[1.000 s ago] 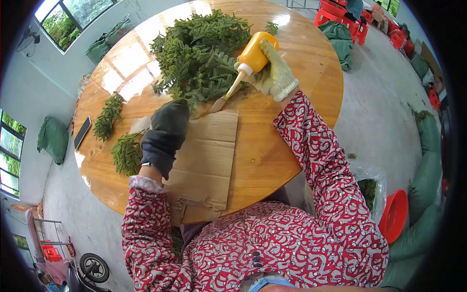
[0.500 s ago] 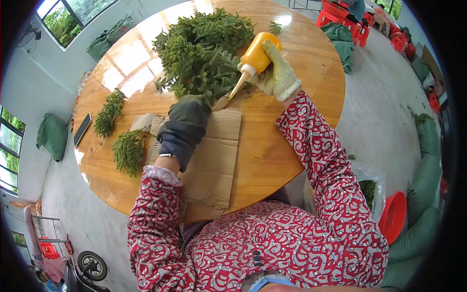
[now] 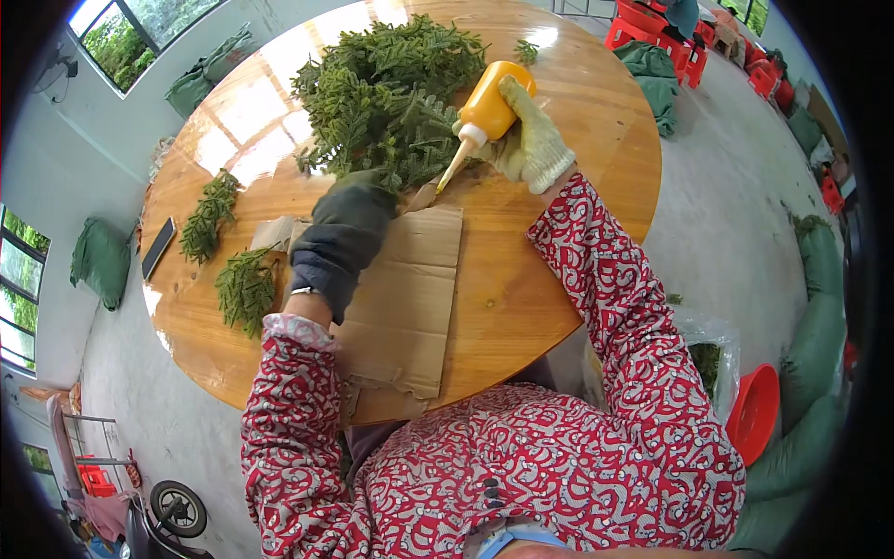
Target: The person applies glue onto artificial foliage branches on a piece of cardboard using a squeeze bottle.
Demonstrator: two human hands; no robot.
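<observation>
My right hand point(image 3: 533, 140), in a cream knitted glove, grips a yellow squeeze bottle point(image 3: 492, 102). The bottle is tilted, its long pale nozzle pointing down and left to a small brownish piece point(image 3: 424, 197) at the top edge of a flat sheet of cardboard point(image 3: 410, 307). My left hand point(image 3: 349, 219), in a dark glove, is over the cardboard's upper left part, close to a big pile of green fir-like sprigs point(image 3: 386, 93). Its fingers are smeared by motion, so whether they hold anything is hidden.
Two loose green sprigs, one upper point(image 3: 209, 214) and one lower point(image 3: 246, 291), lie on the round wooden table point(image 3: 531, 270). A phone point(image 3: 158, 249) rests by its left edge. A red basin point(image 3: 752, 415) and green sacks point(image 3: 810, 345) stand on the right.
My left hand has shifted slightly left, away from the nozzle tip, and its fingers have blurred. My right hand and the bottle have hardly moved.
</observation>
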